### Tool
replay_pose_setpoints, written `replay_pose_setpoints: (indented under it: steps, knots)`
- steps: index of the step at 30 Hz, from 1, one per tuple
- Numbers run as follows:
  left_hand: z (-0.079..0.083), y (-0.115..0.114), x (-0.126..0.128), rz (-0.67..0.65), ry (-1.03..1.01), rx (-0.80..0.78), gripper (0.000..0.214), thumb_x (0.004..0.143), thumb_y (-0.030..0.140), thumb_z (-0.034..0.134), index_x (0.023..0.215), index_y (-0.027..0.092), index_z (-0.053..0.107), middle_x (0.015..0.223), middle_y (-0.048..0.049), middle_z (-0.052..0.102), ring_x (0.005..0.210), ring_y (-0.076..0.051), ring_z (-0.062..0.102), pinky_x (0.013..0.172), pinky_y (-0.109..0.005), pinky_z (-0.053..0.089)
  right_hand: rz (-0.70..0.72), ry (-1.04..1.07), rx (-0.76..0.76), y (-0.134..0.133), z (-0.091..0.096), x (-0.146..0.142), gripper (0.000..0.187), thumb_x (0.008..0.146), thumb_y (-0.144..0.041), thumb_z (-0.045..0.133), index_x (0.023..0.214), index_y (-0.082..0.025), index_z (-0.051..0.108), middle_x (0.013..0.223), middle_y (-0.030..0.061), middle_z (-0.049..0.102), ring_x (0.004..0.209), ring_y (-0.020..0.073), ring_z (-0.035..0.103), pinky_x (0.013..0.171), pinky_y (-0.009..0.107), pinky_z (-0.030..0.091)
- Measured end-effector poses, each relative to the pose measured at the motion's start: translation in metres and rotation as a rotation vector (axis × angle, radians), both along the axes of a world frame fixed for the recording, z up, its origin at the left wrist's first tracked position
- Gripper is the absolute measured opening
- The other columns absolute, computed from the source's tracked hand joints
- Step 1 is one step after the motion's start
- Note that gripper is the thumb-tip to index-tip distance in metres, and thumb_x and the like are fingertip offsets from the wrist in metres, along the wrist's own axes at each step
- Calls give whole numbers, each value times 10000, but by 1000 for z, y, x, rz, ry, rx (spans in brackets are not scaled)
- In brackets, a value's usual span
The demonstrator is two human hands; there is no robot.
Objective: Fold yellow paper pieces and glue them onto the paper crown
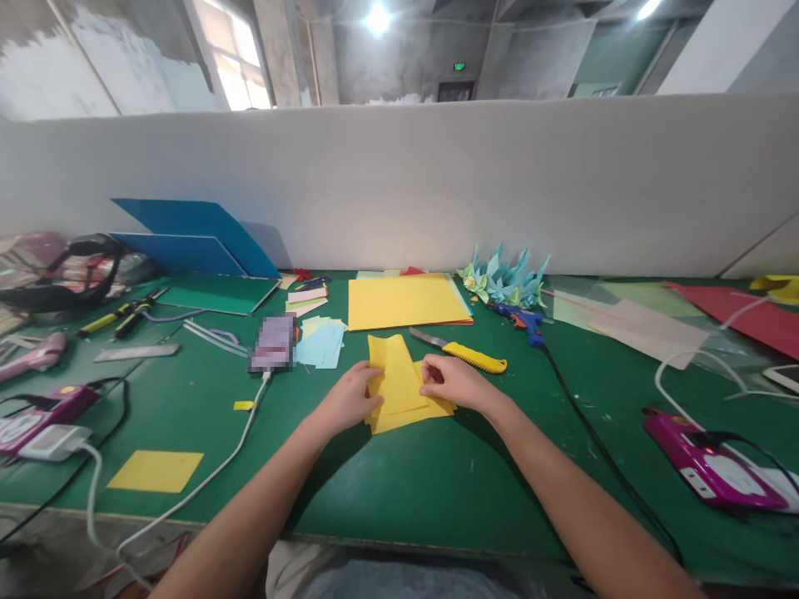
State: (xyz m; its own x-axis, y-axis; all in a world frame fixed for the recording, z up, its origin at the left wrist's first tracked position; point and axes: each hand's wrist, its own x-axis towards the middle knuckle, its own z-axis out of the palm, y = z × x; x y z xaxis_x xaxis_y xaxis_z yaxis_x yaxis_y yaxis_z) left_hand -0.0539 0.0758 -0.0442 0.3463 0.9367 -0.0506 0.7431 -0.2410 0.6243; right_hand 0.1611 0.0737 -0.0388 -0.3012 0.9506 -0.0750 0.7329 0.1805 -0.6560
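Note:
Several yellow paper sheets (pixel 398 383) lie loosely stacked in front of me, the upper one bent or curled at its far edge. My left hand (pixel 353 399) grips their left edge, fingers behind and thumb in front. On the right side, my right hand (pixel 459 381) has its thumb and forefinger pinched at the paper's edge, with the other fingers curled in. A yellow utility knife (pixel 478 358) with its blade out rests just beyond my right hand. Past the sheets is a larger yellow paper stack (pixel 409 301).
A blue glue gun (pixel 530 323) and blue paper flowers (pixel 504 279) are behind right. Left are a charging phone (pixel 273 343), pale blue paper pieces (pixel 323 345) and a yellow paper rectangle (pixel 156 471). Purple power strips (pixel 715 462) with cords flank the green table (pixel 399 499).

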Motion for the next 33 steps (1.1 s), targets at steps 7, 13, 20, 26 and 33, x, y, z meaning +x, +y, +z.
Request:
replay_pose_setpoints:
  steps: [7,13,20,26,33]
  knots:
    - [3,-1,0,-12,27,-5,437,725,158,604,1158,114,639,1317,-161,533,734,-184,649,787,-363,532,126,-43,-50,0,7,7,242,633,-115,690,605,-189,462,696,-46,536,642,108,513,552,208,340]
    - [3,0,0,-11,30,0,431,719,146,605,1148,143,644,1327,-147,538,786,-198,664,823,-374,530,62,-146,-33,2,11,1,189,720,-160,669,630,-184,506,686,-38,590,650,114,555,556,216,351]
    - [5,-2,1,-20,39,2,437,725,142,595,1160,133,640,1332,-155,539,925,-252,668,858,-387,527,-55,-321,-31,20,14,-13,179,892,-320,589,948,-153,622,926,28,656,815,151,622,746,333,511]
    - [6,-3,1,-24,59,-3,447,733,144,587,1179,131,624,1352,-154,525,987,-254,656,875,-365,522,-151,-431,-89,36,16,-25,275,927,-340,544,1142,-174,586,1146,76,619,946,183,628,816,388,539]
    - [7,-2,1,-28,51,-4,441,729,141,583,1168,141,628,1367,-150,519,1010,-252,643,909,-378,505,-249,-514,-46,49,16,-36,304,920,-335,556,1176,-172,571,1194,88,597,999,203,615,845,411,529]
